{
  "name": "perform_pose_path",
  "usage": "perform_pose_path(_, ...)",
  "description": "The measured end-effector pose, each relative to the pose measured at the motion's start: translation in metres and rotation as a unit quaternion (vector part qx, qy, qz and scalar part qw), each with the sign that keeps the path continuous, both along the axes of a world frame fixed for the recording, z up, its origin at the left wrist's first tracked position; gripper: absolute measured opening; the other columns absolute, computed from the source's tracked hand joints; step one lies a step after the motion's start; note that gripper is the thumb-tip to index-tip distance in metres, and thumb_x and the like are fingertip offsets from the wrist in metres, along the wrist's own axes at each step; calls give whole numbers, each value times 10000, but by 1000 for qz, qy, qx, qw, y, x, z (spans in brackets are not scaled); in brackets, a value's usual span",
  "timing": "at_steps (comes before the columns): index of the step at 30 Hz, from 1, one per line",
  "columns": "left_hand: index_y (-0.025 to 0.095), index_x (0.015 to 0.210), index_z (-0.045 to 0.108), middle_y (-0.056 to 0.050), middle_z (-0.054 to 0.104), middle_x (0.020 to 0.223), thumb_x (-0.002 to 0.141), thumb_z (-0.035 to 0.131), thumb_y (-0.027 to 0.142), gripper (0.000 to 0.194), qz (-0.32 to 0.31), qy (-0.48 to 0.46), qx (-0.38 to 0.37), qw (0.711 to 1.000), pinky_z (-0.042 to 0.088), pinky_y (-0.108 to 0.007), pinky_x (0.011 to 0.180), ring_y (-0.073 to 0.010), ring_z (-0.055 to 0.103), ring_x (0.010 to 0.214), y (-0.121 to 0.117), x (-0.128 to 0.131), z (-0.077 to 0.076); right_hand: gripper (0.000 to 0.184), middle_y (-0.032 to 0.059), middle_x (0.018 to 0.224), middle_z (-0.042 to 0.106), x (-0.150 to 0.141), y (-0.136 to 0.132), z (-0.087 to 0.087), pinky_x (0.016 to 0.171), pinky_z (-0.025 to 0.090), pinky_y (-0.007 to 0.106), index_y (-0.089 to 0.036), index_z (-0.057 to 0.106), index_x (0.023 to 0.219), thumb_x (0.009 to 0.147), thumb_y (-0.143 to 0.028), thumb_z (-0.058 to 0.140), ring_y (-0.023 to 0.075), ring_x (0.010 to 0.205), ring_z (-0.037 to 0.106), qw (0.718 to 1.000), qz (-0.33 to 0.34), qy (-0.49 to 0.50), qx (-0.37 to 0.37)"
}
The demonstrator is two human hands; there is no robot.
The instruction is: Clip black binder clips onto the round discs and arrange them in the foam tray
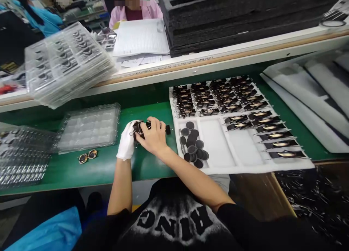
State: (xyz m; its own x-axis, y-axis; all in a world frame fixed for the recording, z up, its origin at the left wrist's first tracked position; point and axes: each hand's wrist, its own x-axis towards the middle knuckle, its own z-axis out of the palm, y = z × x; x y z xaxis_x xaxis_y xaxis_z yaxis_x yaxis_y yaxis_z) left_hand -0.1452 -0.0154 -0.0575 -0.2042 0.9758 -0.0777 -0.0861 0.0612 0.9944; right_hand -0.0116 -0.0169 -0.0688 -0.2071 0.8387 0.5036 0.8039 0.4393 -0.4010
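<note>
Head view: black clip-fitted piece [137, 126] between the two hands, raised over or resting on the green worktop [147, 167] (contact beneath not discernible), left of the white foam tray [212, 129]. Grip state, right hand [156, 136]: bare, thumb and forefinger pinching the near side of the piece, remaining fingers bent and slightly apart over the top. Grip state, left hand [127, 142]: gloved in white, fingers closed around the left end, fingertips partly hidden.

Step in hand, by judgement: close two-handed handling or adjustment of the clips. Next-move requirement, by judgement: support with the left, fine finger control with the right, and care around the projecting wire handles.

Pose, proceeding outward: right hand back-up, with forearm slanting up and leftward from the lower right; left hand upright at the wrist, with forearm rising steeply from the lower edge. Note both hands close together, almost level.

Surroundings: loose black discs [192, 149] in the nearest tray compartment, rows of clipped black pieces [276, 135] farther right, round gold-rimmed glasses [87, 156] left of the glove, clear plastic tray [89, 127] just behind the glasses.
</note>
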Motion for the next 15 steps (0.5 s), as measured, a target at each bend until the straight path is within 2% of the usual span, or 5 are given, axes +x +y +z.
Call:
perform_pose_path(4,240,1250,700,-85,701,1350,1056,480,507,396,-45,290,60,954,443,-418,1213,-251,627,1310,3,-1,2,345,262,1463,520,14,-14,-7,1061,373,583,-173,648,1236,1028,-425,537,418,1389,446,998,-41,-24,-48)
perform_pose_path(8,283,1241,742,-83,685,1389,1049,463,571,445,-72,436,65,895,400,-474,1257,-281,583,1382,12,-8,-6,444,282,1550,465,27,-22,-12,1117,360,576,-130,641,1290,998,-460,588,425,1455,402,996,-63,8,-63)
perform_pose_path(10,273,1285,728,-84,667,1431,1061,409,599,508,-71,422,89,899,388,-472,1277,-270,570,1411,16,-10,-10,508,267,1538,503,30,-24,-16,1143,344,580,-125,604,1378,1010,-473,565,407,1451,426,996,-60,8,-60)
perform_pose_path(12,256,1410,649,-84,618,1516,1081,328,610,581,-71,349,101,929,398,-459,1280,-249,566,1432,18,-10,-13,599,264,1543,520,31,-26,-19,1161,323,606,-118,555,1456,1020,-529,537,417,1460,427,996,-55,-10,-64)
perform_pose_path(15,249,1510,563,-86,558,1594,1084,251,637,655,-123,261,80,954,399,-446,1285,-238,537,1477,20,-8,-12,688,285,1581,491,34,-38,-16,1164,306,642,-101,518,1505,1028,-596,499,453,1486,407,995,-66,-37,-69)
